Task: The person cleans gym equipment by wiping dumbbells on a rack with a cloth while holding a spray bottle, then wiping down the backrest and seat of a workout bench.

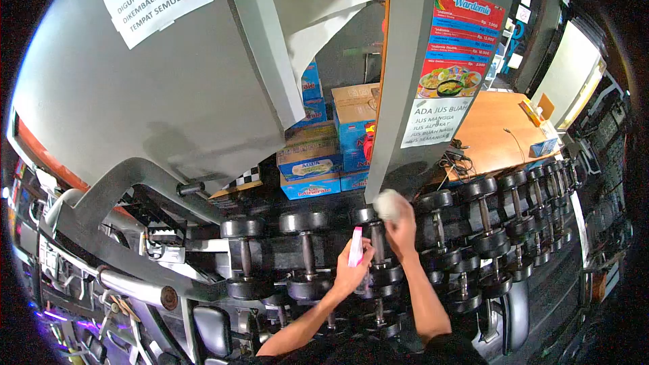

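Note:
My left hand (353,272) is closed around what looks like a spray bottle (355,247) with a pink-and-white top; its lower part is mostly hidden by the hand. In my right hand (401,228) is a bunched white cloth (387,205), slightly blurred. The cloth is over the upper end of a black dumbbell (366,215) in the rack's top row; whether it touches cannot be told. That dumbbell's handle runs down between my hands. To its left stands another dumbbell (307,254), to its right one more (439,223).
Several dumbbells (483,213) continue along the rack to the right. Behind it are a grey pillar (399,152) with menu signs, stacked cardboard boxes (311,155) and a wooden desk (490,132). A grey machine frame (135,287) stands at the left.

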`<action>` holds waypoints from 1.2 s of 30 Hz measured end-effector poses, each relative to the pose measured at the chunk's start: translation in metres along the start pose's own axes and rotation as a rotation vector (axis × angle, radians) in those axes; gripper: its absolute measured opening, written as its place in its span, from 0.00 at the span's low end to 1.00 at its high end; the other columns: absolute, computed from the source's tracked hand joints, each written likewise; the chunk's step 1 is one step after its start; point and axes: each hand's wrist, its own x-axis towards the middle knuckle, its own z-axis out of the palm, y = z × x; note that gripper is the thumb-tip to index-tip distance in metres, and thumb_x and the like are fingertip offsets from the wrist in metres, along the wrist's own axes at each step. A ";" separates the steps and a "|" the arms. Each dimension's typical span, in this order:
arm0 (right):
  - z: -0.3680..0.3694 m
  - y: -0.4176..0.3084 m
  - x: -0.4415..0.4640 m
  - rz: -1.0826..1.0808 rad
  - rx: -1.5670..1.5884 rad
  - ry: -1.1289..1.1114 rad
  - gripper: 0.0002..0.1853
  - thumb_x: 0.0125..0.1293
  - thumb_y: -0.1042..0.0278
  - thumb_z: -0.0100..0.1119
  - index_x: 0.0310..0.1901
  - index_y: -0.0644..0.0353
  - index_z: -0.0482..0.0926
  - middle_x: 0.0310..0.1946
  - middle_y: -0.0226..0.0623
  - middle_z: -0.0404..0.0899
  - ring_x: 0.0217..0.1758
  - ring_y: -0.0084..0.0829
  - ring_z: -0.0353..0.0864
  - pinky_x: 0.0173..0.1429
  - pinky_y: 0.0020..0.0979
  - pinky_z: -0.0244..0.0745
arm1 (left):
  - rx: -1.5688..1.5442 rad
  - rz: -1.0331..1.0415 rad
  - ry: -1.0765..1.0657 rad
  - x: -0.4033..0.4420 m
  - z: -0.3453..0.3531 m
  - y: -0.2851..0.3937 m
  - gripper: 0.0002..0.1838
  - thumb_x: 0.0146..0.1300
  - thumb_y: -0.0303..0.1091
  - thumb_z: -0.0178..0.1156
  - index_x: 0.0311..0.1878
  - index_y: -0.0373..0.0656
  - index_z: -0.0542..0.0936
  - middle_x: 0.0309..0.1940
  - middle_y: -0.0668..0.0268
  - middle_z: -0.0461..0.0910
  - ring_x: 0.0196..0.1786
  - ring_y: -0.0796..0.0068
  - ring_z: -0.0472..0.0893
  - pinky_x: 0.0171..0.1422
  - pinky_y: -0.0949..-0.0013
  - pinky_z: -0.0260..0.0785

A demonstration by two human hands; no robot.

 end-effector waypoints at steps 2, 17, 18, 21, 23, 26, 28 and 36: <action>0.020 -0.003 0.002 -0.158 -0.192 -0.133 0.28 0.50 0.65 0.65 0.57 0.48 0.76 0.53 0.40 0.73 0.60 0.44 0.69 0.65 0.49 0.62 | -0.061 0.135 0.117 -0.015 0.007 -0.005 0.11 0.63 0.25 0.60 0.47 0.38 0.74 0.33 0.72 0.76 0.30 0.87 0.73 0.34 0.78 0.69; 0.124 -0.004 0.026 -0.495 -0.843 -0.597 0.14 0.58 0.62 0.54 0.43 0.53 0.84 0.46 0.31 0.77 0.57 0.37 0.69 0.60 0.43 0.62 | -0.100 0.276 0.207 -0.008 0.018 -0.029 0.08 0.64 0.26 0.59 0.45 0.39 0.74 0.30 0.72 0.74 0.29 0.86 0.69 0.34 0.79 0.64; 0.104 -0.011 0.031 -0.493 -0.771 -0.708 0.15 0.58 0.62 0.55 0.46 0.51 0.84 0.46 0.31 0.76 0.57 0.37 0.68 0.61 0.44 0.61 | -0.128 0.281 0.212 -0.008 0.018 -0.032 0.08 0.63 0.26 0.60 0.45 0.40 0.74 0.29 0.72 0.74 0.28 0.86 0.69 0.33 0.79 0.64; 0.050 -0.009 0.033 -0.555 -0.431 -0.496 0.19 0.57 0.64 0.55 0.51 0.49 0.80 0.48 0.32 0.75 0.56 0.35 0.71 0.61 0.39 0.65 | -0.073 0.238 0.203 -0.012 0.021 -0.032 0.09 0.63 0.26 0.60 0.45 0.40 0.74 0.27 0.73 0.72 0.27 0.87 0.68 0.32 0.79 0.63; 0.019 -0.007 0.027 -0.537 -0.346 -0.369 0.20 0.56 0.68 0.55 0.52 0.49 0.79 0.51 0.33 0.74 0.58 0.36 0.71 0.63 0.39 0.66 | -0.051 0.265 0.206 -0.012 0.022 -0.033 0.09 0.62 0.26 0.61 0.44 0.40 0.73 0.25 0.74 0.71 0.26 0.87 0.68 0.31 0.78 0.63; 0.006 0.027 0.002 -0.334 -0.173 -0.178 0.24 0.53 0.75 0.55 0.55 0.48 0.78 0.56 0.36 0.73 0.61 0.40 0.70 0.64 0.40 0.68 | -0.041 0.222 0.166 -0.013 0.024 -0.040 0.10 0.61 0.24 0.62 0.44 0.39 0.73 0.26 0.72 0.71 0.28 0.86 0.70 0.33 0.77 0.64; 0.018 0.050 -0.020 -0.032 -0.004 0.040 0.25 0.55 0.80 0.53 0.57 0.56 0.75 0.55 0.45 0.73 0.58 0.47 0.74 0.60 0.38 0.72 | 0.013 0.325 0.178 -0.009 0.025 -0.049 0.11 0.58 0.22 0.63 0.42 0.38 0.73 0.28 0.68 0.73 0.29 0.80 0.73 0.35 0.75 0.66; 0.049 0.096 -0.050 0.616 0.416 0.115 0.17 0.69 0.69 0.52 0.57 0.67 0.72 0.47 0.53 0.78 0.51 0.51 0.78 0.57 0.34 0.70 | 0.146 0.553 0.137 0.003 0.021 -0.074 0.16 0.53 0.19 0.65 0.42 0.39 0.70 0.34 0.61 0.76 0.33 0.69 0.79 0.39 0.70 0.72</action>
